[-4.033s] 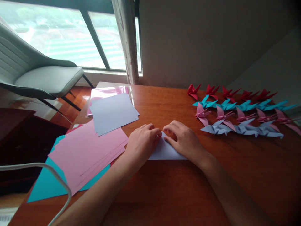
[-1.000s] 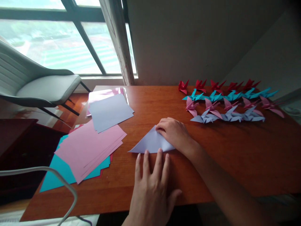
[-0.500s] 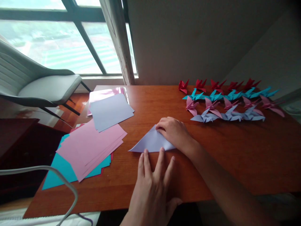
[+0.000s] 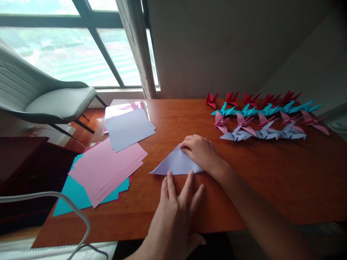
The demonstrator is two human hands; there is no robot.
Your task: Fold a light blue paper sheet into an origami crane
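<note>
At centre frame the lavender paper triangle [image 4: 173, 165] lies flat on the wooden table [image 4: 271, 173], the right hand [image 4: 202, 151] still pressing its upper right part (bent fingers, no grip), while the left hand [image 4: 176, 213], flat and spread, has edged slightly rightward, fingertips touching its lower edge.

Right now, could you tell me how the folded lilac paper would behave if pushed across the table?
It probably slides easily: the paper lies thin and flat on the smooth, glossy table. It is likely light and floppy, bending if lifted by one corner. The right hand resting on it probably stops it shifting.
</note>
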